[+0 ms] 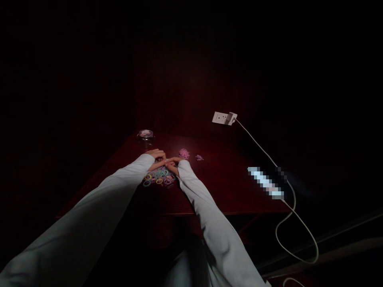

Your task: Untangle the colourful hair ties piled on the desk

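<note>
Colourful hair ties (pixel 160 178) lie in a loose heap on the dark red table, partly beneath my hands. Over the back of this heap, my left hand (pixel 156 154) is closed, its fingers curled and the thumb reaching to the right. My right hand (pixel 174 162) meets it there with fingertips pinched together. Whatever sits between the fingertips is too small and dim to name. Just beyond my right hand is a pile of pink bands (pixel 184 153), and a few purple bands (pixel 199 158) lie to its right.
A clear jar (pixel 145 135) with pinkish contents stands at the table's back left. On the wall is a white socket (pixel 220 118) with a plugged-in charger (pixel 231 118). Its white cable (pixel 257 142) runs down to a pixelated bright device (pixel 265 182) at the right. The surroundings are very dark.
</note>
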A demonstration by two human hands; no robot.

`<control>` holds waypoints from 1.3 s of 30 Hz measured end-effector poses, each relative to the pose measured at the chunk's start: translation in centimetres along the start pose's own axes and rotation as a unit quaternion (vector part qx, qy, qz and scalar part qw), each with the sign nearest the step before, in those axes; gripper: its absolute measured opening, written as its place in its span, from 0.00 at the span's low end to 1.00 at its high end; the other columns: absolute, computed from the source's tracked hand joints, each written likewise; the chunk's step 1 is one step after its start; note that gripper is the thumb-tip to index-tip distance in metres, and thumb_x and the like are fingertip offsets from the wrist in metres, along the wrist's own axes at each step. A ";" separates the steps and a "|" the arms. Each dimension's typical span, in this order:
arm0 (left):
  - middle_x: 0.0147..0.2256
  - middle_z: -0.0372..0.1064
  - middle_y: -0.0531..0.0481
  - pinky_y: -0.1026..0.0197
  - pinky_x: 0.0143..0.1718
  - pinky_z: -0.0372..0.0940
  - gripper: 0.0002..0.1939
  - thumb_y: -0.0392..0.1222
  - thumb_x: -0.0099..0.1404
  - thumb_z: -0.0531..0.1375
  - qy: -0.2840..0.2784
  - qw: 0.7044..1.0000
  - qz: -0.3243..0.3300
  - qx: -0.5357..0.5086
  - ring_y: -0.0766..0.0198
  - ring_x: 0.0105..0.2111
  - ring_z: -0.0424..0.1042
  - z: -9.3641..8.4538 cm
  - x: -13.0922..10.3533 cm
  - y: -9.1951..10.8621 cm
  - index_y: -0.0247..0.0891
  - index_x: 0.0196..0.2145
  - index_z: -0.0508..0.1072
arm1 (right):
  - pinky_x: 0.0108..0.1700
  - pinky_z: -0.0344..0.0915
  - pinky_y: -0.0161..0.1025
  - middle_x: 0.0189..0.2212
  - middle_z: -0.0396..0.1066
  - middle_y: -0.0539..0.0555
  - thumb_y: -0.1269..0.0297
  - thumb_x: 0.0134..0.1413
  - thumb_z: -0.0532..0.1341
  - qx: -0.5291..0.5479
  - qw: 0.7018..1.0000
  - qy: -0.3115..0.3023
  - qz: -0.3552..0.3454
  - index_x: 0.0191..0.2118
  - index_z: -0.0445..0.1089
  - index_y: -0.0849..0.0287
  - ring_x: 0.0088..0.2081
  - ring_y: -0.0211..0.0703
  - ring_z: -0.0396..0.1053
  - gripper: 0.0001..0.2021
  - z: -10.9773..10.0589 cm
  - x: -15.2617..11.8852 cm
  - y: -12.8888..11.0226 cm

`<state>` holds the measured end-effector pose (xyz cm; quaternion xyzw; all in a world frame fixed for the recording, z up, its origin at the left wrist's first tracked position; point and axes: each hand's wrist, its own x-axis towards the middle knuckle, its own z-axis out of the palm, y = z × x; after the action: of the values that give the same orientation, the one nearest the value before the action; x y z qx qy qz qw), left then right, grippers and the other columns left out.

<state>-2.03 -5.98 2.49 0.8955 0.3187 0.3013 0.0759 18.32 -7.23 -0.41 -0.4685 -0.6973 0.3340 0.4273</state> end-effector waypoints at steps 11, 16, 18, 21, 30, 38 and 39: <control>0.32 0.70 0.49 0.59 0.44 0.62 0.17 0.44 0.78 0.51 0.029 0.999 0.020 0.025 0.58 0.37 0.69 0.0 -0.1 -0.4 0.40 0.33 0.72 | 0.45 0.73 0.42 0.33 0.84 0.54 0.47 0.58 0.72 -0.027 0.994 0.086 -0.069 0.34 0.87 0.53 0.36 0.47 0.78 0.15 -0.9 -0.3 -0.2; 0.33 0.72 0.49 0.59 0.44 0.63 0.16 0.44 0.78 0.52 0.023 0.999 0.019 0.022 0.59 0.37 0.69 0.0 -0.2 -0.4 0.41 0.33 0.72 | 0.57 0.70 0.47 0.42 0.86 0.57 0.58 0.65 0.66 -0.140 0.957 0.252 -0.030 0.41 0.87 0.55 0.45 0.52 0.79 0.12 -6.0 -1.1 0.1; 0.34 0.73 0.49 0.59 0.44 0.63 0.15 0.44 0.78 0.52 0.016 0.999 0.017 0.022 0.59 0.37 0.70 0.0 -0.2 -0.4 0.41 0.33 0.73 | 0.56 0.68 0.46 0.42 0.86 0.59 0.58 0.67 0.63 -0.175 0.940 0.293 0.012 0.45 0.87 0.57 0.46 0.53 0.78 0.15 -8.1 -1.1 0.8; 0.34 0.74 0.50 0.59 0.45 0.62 0.15 0.44 0.77 0.52 0.008 1.000 0.008 0.027 0.59 0.38 0.69 0.0 -0.3 -0.4 0.40 0.34 0.73 | 0.56 0.66 0.46 0.43 0.85 0.61 0.57 0.67 0.61 -0.197 0.925 0.318 0.072 0.44 0.87 0.60 0.47 0.54 0.76 0.18 -10.0 -1.1 1.9; 0.36 0.76 0.49 0.58 0.46 0.62 0.15 0.44 0.77 0.53 0.009 0.998 -0.025 0.050 0.58 0.39 0.71 -0.4 0.0 -0.2 0.41 0.34 0.74 | 0.53 0.59 0.53 0.45 0.80 0.66 0.52 0.67 0.62 -0.263 0.880 0.385 0.092 0.41 0.86 0.57 0.52 0.62 0.65 0.18 -9.5 -0.6 3.0; 0.36 0.77 0.49 0.57 0.46 0.62 0.17 0.47 0.77 0.53 0.015 0.995 -0.063 0.079 0.57 0.41 0.73 -0.7 0.0 0.4 0.41 0.33 0.76 | 0.56 0.62 0.47 0.41 0.77 0.54 0.57 0.69 0.64 -0.229 0.956 0.133 -0.129 0.50 0.83 0.46 0.49 0.52 0.66 0.11 -3.4 -0.6 -1.6; 0.36 0.78 0.48 0.57 0.47 0.62 0.17 0.47 0.77 0.53 0.020 0.993 -0.073 0.087 0.56 0.42 0.74 -0.7 -0.1 0.4 0.41 0.34 0.77 | 0.57 0.63 0.47 0.40 0.78 0.53 0.57 0.68 0.66 -0.217 0.960 0.089 -0.153 0.51 0.83 0.46 0.49 0.51 0.67 0.11 -2.4 -0.8 -2.2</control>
<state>-2.33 -6.44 3.16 0.8668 0.4100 0.2836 0.0137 19.86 -8.53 2.30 -0.4657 -0.7757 0.0623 0.4213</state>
